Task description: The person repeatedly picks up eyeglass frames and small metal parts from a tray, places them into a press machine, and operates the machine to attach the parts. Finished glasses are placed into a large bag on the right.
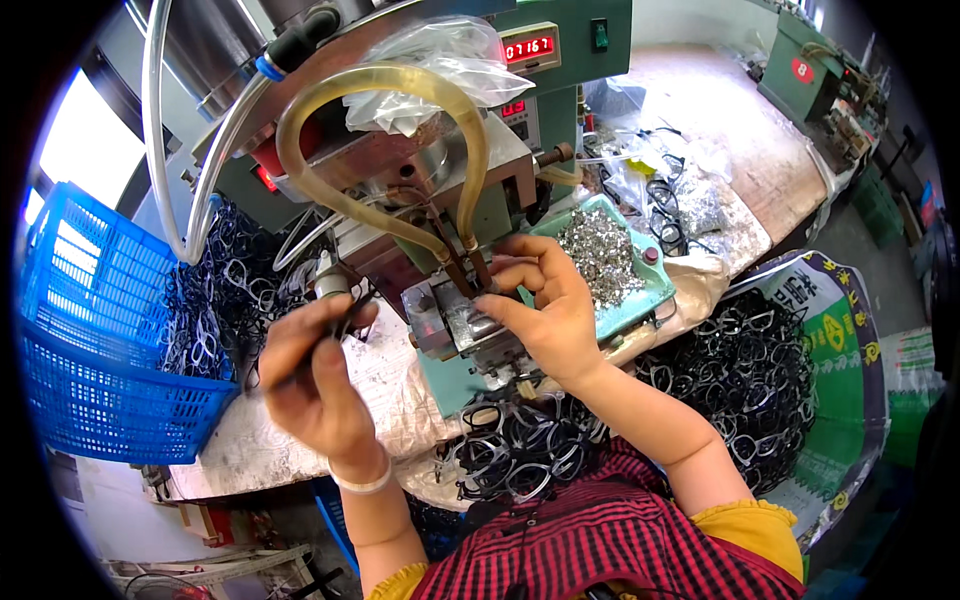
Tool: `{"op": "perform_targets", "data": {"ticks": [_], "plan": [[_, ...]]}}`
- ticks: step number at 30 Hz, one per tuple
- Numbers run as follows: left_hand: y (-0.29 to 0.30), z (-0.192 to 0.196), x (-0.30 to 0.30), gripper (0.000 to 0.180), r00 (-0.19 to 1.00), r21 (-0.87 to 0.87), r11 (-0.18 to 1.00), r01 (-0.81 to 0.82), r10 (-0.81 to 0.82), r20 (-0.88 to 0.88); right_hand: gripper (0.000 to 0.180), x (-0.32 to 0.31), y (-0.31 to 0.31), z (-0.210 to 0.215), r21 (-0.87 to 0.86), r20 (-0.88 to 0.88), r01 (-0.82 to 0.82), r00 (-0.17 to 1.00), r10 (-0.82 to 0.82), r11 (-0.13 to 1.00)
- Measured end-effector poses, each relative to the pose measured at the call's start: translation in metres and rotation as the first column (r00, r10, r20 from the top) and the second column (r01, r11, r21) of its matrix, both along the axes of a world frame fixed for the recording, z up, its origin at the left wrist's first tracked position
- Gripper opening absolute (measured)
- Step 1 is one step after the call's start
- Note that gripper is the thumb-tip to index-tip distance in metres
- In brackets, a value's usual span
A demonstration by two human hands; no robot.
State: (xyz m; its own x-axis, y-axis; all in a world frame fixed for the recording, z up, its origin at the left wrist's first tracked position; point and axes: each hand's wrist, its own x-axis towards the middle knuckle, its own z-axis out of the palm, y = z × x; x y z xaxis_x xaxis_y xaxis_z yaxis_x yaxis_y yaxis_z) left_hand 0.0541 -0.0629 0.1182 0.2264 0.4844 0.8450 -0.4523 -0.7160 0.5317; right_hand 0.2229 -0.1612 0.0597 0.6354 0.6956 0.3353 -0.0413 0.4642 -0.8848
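Note:
My left hand (325, 385) is raised left of the machine, its fingers closed on a dark eyeglass frame (352, 316), blurred by motion. At the machine's metal fixture (470, 322), my right hand (548, 305) has its thumb and fingers bent together; what they pinch, if anything, is too small to make out. Two copper-coloured bars (460, 277) reach down to the fixture beside its fingertips, joined to a thick yellowish hose (470, 120). Just right of that hand, a turquoise tray (638, 306) holds many small metal pieces.
Dark and clear eyeglass frames (525, 450) are heaped against my front. More fill a large sack (845, 350) at right and lie by blue plastic baskets (110, 370) at left. A plastic bag (440, 70) lies on the machine. A digital display (528, 47) glows red above.

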Motion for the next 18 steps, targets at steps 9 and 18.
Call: {"op": "perform_targets", "data": {"ticks": [9, 18], "plan": [[-0.017, -0.014, 0.000, 0.010, 0.980, 0.095, 0.995, 0.015, 0.004, -0.200, 0.048, 0.004, -0.034, 0.028, -0.150, 0.301, -0.002, 0.953, 0.047, 0.989], [-0.031, -0.036, 0.019, 0.024, 0.865, 0.476, 0.861, 0.180, 0.092, -0.493, 0.019, 0.115, -0.055, -0.081, -0.150, 0.918, 0.718, 0.356, -0.173, 0.680]]}}
